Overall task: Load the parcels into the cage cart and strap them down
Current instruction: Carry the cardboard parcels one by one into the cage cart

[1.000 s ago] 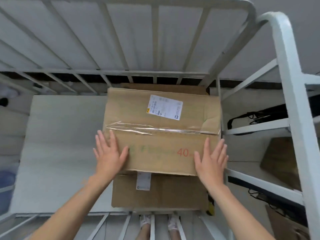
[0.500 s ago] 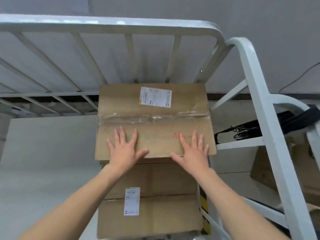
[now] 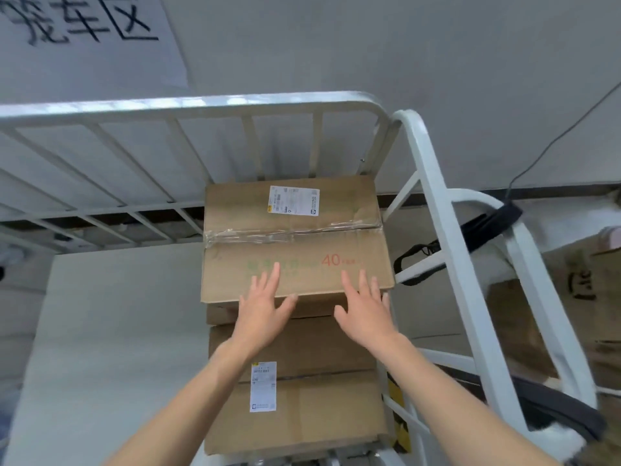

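A taped cardboard parcel (image 3: 292,227) with a white label and a red "40" sits atop a stack in the right rear corner of the white cage cart (image 3: 188,105). A second cardboard parcel (image 3: 302,408) with a white label lies under it. My left hand (image 3: 265,307) is flat, fingers spread, over the top parcel's near edge. My right hand (image 3: 366,307) is flat beside it, fingers spread over the same edge. A black strap (image 3: 487,223) hangs over the cart's right side rail.
The cart's white floor panel (image 3: 111,331) lies bare to the left of the stack. More cardboard boxes (image 3: 578,297) stand outside the right rail. A grey wall with a printed sign (image 3: 87,35) is behind the cart.
My hands moved from the top parcel's sides to its near top edge, then slid back slightly. The parcel went deeper into the corner, and my view rose.
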A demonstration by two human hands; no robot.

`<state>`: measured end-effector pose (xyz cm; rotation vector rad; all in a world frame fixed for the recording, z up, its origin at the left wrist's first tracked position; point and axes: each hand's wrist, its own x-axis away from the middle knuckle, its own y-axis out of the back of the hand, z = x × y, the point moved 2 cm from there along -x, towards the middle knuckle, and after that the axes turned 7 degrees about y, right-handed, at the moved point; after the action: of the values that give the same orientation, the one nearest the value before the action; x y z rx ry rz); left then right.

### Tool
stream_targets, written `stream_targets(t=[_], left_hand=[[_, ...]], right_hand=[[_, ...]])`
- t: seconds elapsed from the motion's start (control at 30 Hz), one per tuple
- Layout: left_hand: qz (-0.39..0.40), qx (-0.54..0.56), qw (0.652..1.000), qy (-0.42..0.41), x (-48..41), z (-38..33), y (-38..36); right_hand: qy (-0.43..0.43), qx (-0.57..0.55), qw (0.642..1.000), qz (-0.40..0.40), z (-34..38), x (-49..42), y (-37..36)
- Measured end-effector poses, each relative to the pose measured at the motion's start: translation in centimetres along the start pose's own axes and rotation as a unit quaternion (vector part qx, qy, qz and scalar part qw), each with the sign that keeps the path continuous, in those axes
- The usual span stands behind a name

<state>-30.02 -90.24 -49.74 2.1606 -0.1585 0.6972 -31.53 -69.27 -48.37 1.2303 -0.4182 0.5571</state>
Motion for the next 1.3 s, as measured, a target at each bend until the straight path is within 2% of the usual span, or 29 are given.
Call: stream_targets(t=[0.07, 0.17, 0.4, 0.7, 0.93, 1.1, 1.3], left_hand=[[0.022, 0.044, 0.999, 0.003, 4.6, -1.4, 0.9], [0.023, 0.055, 0.998, 0.005, 11.2, -3.6, 3.5], [-0.024, -0.036, 0.995, -0.085, 25.8, -9.6, 8.4], [0.007, -0.051, 0.97, -0.236, 37.4, -19.3, 7.0], [0.071, -0.054, 0.929, -0.359, 44.6, -28.0, -1.2], [0.158, -0.119, 0.89, -0.41, 51.5, -33.6, -10.4], [0.218, -0.145, 0.859, -0.439, 58.9, -39.6, -21.2]], right_hand=[[-0.006, -0.015, 1.0, -0.011, 0.8, 4.5, 0.7], [-0.001, -0.021, 1.0, -0.016, 2.4, 11.2, 2.5], [0.019, 0.022, 0.996, -0.082, 4.1, 25.9, 8.2], [-0.106, -0.094, 0.967, -0.212, 0.4, 41.6, 10.3], [-0.247, -0.164, 0.901, -0.316, -9.0, 54.0, 7.9], [-0.365, -0.228, 0.836, -0.34, -17.1, 63.4, 2.9], [-0.421, -0.315, 0.761, -0.379, -26.7, 72.4, -0.9]])
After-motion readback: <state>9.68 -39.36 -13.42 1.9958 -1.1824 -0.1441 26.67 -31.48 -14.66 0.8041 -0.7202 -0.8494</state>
